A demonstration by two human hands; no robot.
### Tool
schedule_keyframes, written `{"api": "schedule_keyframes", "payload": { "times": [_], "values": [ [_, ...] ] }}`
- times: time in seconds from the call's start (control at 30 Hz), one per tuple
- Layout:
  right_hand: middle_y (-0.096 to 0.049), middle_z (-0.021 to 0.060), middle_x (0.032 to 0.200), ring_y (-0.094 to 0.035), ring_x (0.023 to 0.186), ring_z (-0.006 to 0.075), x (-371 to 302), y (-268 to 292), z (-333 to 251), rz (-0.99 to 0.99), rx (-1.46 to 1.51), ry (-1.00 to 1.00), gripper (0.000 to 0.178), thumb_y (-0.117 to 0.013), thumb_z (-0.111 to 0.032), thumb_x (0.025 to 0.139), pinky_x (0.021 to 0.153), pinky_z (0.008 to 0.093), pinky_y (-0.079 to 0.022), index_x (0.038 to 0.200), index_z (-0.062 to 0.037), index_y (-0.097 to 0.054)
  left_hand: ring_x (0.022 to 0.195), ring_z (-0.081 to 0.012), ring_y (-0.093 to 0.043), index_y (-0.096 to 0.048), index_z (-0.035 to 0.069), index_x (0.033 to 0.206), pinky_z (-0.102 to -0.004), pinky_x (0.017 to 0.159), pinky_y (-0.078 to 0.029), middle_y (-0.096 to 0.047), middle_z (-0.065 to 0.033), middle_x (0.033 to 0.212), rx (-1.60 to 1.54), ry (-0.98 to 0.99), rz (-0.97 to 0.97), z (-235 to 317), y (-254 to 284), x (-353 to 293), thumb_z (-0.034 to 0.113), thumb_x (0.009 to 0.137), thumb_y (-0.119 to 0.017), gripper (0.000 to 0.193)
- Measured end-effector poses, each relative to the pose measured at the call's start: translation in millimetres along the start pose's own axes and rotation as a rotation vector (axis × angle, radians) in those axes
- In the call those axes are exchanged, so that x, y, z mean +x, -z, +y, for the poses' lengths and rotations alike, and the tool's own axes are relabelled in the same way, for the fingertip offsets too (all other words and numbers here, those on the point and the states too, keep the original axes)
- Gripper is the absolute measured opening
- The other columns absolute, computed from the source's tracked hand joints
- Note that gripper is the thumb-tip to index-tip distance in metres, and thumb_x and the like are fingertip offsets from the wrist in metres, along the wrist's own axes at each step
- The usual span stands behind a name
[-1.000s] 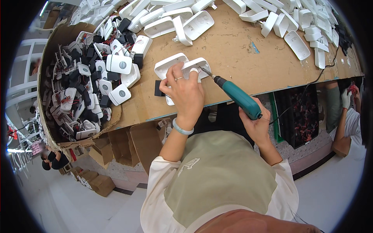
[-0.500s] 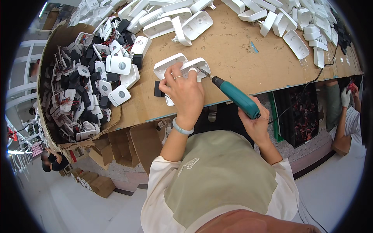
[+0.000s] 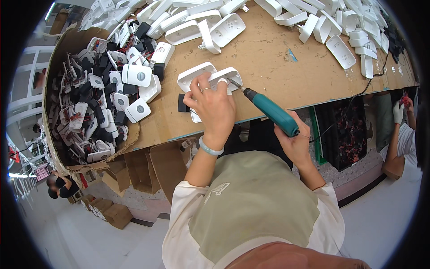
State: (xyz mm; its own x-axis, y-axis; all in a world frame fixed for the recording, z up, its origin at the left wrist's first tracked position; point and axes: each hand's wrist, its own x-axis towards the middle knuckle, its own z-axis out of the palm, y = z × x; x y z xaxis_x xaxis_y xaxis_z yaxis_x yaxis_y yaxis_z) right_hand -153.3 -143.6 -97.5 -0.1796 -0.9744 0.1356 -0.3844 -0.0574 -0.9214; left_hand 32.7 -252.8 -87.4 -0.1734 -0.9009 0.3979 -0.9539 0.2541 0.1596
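Note:
My right hand [image 3: 294, 140] is wrapped round the back end of a teal corded electric screwdriver [image 3: 273, 110]. Its metal tip reaches into an open white plastic housing shell [image 3: 233, 73] at the middle of the table. With bent fingers, my left hand [image 3: 210, 99] grips that shell and steadies it. Beside it on the left lies another white shell [image 3: 190, 75], partly under my fingers. A small black block [image 3: 182, 103] sits by my left knuckles, next to a white piece mostly hidden under the hand.
On the left, a cardboard box [image 3: 62, 49] holds many white units with black blocks and red wires. White shells [image 3: 228, 29] pile along the far edge, more [image 3: 342, 51] at far right. A black crate [image 3: 342, 134] stands below the table, near another person's gloved hand [image 3: 398, 112].
Almost nothing differs. The screwdriver's back end and my right hand have shifted very slightly to the left, with the tip still in the shell.

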Motion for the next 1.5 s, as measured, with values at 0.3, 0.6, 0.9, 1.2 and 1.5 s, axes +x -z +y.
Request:
{"api": "schedule_keyframes", "payload": {
  "times": [0.3,0.6,0.9,1.2,1.5],
  "values": [
    [-0.070,0.0076,0.090,-0.064,0.078,0.0115,-17.1,11.8,3.7,0.070,0.087,-0.120,0.022,-0.072,0.001,0.083,0.073,0.0266,-0.051,0.105,0.0007,-0.066,0.116,-0.0324,-0.047,-0.070,0.006,0.083,-0.0487,0.090,-0.031,-0.057,-0.0119,0.119,0.012,-0.007,0.000,-0.4,0.6,-0.1,0.004,0.066,-0.071,0.017],
    [-0.070,0.0027,0.092,-0.065,0.082,0.0092,-37.7,18.8,10.8,0.226,0.239,-0.220,0.019,-0.076,0.001,0.084,0.076,0.0254,-0.052,0.103,0.0012,-0.069,0.119,-0.0351,-0.045,-0.067,0.004,0.079,-0.0501,0.088,-0.029,-0.056,-0.0178,0.121,0.021,-0.013,-0.020,1.8,0.2,1.0,0.001,0.064,-0.071,0.016],
    [-0.069,0.0032,0.093,-0.064,0.083,0.0101,-39.2,19.8,11.5,0.190,0.230,-0.214,0.023,-0.075,0.003,0.085,0.077,0.0259,-0.052,0.106,0.0013,-0.067,0.123,-0.0383,-0.044,-0.067,0.001,0.081,-0.0534,0.091,-0.031,-0.054,-0.0207,0.129,0.034,-0.001,-0.007,-0.7,4.3,-3.5,0.003,0.067,-0.072,0.015],
    [-0.069,0.0030,0.094,-0.064,0.084,0.0096,-38.7,18.6,10.1,0.184,0.232,-0.197,0.025,-0.076,0.003,0.084,0.077,0.0255,-0.052,0.107,0.0010,-0.067,0.108,-0.0287,-0.057,-0.076,0.008,0.089,-0.0426,0.089,-0.038,-0.067,-0.0064,0.111,-0.166,-0.182,0.081,-23.2,23.7,-19.0,0.012,0.075,-0.081,0.016],
    [-0.071,0.0038,0.091,-0.064,0.079,0.0084,-25.9,7.3,4.3,0.172,0.225,-0.179,0.017,-0.074,0.001,0.084,0.073,0.0239,-0.051,0.100,0.0019,-0.069,0.085,-0.0242,-0.061,-0.076,0.006,0.100,-0.0380,0.080,-0.042,-0.068,-0.0059,0.085,-0.371,-0.140,0.101,-31.9,6.4,-11.7,0.003,0.078,-0.073,0.022]
  ]
}}
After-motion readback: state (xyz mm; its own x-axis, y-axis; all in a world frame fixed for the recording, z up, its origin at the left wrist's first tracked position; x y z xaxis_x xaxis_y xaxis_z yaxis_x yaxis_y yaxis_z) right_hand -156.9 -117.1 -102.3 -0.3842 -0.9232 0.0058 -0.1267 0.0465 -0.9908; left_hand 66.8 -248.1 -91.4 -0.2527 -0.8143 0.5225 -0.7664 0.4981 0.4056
